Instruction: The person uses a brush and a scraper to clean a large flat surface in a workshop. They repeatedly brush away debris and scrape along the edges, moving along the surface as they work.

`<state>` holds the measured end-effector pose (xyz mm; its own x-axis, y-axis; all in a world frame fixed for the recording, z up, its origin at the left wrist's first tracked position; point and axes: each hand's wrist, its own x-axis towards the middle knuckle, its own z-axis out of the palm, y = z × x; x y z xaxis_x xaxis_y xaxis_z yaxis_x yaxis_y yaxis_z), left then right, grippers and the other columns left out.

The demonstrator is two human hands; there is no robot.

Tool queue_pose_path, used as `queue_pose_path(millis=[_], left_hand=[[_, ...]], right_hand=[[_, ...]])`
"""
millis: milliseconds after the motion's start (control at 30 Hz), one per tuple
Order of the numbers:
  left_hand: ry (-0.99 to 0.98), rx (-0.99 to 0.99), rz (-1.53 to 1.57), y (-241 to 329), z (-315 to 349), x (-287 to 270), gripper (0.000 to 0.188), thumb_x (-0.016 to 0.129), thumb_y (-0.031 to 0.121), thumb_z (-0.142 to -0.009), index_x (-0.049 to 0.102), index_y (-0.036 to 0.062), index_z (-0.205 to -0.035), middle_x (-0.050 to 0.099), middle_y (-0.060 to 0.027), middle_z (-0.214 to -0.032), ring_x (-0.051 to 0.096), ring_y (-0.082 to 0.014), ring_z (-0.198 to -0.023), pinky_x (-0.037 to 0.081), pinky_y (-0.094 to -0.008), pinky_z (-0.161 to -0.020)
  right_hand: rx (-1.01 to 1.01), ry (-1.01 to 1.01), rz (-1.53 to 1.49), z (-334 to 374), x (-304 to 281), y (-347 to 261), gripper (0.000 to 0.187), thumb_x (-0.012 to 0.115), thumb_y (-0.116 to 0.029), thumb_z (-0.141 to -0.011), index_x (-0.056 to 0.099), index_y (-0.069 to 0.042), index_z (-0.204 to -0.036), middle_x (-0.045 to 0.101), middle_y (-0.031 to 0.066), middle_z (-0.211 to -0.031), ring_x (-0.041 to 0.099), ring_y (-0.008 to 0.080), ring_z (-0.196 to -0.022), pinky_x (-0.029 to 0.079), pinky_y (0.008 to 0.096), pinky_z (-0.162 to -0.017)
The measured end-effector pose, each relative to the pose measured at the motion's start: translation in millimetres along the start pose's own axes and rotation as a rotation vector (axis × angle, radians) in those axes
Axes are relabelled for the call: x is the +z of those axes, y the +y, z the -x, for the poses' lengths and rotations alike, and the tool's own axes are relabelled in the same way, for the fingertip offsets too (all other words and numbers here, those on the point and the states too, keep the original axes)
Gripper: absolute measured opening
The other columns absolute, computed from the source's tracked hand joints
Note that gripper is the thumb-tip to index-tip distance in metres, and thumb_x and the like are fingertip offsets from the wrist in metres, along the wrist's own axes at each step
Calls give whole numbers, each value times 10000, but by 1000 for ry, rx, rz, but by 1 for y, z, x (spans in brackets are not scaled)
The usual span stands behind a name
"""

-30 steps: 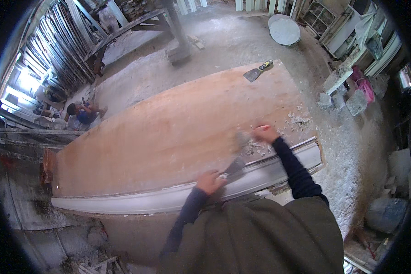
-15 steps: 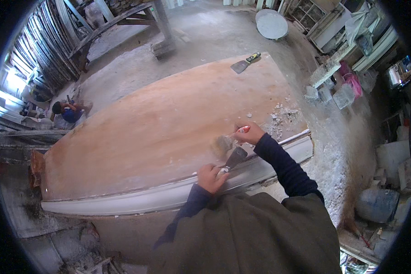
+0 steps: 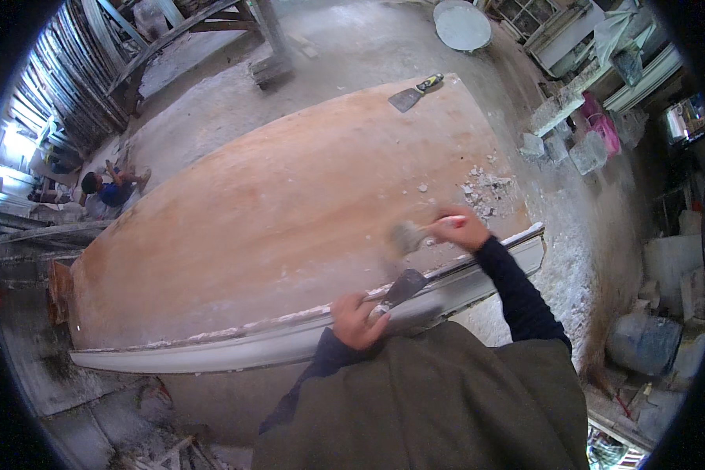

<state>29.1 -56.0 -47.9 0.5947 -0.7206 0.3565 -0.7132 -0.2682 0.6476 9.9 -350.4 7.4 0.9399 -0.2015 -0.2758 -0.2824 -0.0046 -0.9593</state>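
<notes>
My right hand [image 3: 464, 229] is closed round the red handle of a brush. The brush's pale bristles [image 3: 407, 237] are blurred over the surface of a large pinkish-brown board [image 3: 274, 227] with a curved far side. Nearer to me, my left hand [image 3: 357, 321] grips a putty knife, its grey blade [image 3: 406, 287] pointing up and right above a white moulded strip [image 3: 204, 354] along the board's near edge. White chips and crumbs [image 3: 486, 192] lie scattered on the board's right part, beyond my right hand. A second putty knife [image 3: 417, 92] rests near the far right corner.
Dusty floor surrounds the board. A round whitish tub [image 3: 462, 25] stands at the back right, with clear blocks [image 3: 587, 153] and a pink bag [image 3: 600, 125] nearer. A blue drum [image 3: 645, 345] lies at right. A person [image 3: 111, 188] sits low at far left, near a wooden frame [image 3: 270, 66].
My right hand and the brush have moved to the right. My left hand keeps its grip on the putty knife with little movement. The view has shifted slightly.
</notes>
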Motion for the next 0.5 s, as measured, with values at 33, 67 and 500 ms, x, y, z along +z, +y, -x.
queue_pose_path(millis=[33, 67, 500], left_hand=[[5, 3, 2, 5, -4, -5, 296, 663, 242, -627, 597, 41, -834, 535, -132, -844, 506, -283, -775, 354, -374, -670], [10, 8, 7, 9, -7, -7, 296, 664, 240, -624, 596, 39, -831, 535, -131, -843, 506, -283, -774, 354, -374, -666], [-58, -14, 39, 21, -7, -17, 284, 683, 239, -596, 585, 50, -784, 544, -115, -825, 516, -278, -723, 366, -372, -622]], right_hand=[[25, -90, -76, -10, 20, 8, 108, 604, -95, -750, 539, -10, -766, 536, 27, -670, 532, 92, -574, 468, 218, -518], [62, -174, -5, -19, 33, 25, 120, 612, -100, -746, 546, -9, -787, 547, 31, -693, 540, 97, -589, 470, 220, -530], [38, 321, 871, 52, -146, -12, 146, 608, -142, -701, 529, -20, -721, 519, 42, -565, 531, 100, -551, 441, 270, -478]])
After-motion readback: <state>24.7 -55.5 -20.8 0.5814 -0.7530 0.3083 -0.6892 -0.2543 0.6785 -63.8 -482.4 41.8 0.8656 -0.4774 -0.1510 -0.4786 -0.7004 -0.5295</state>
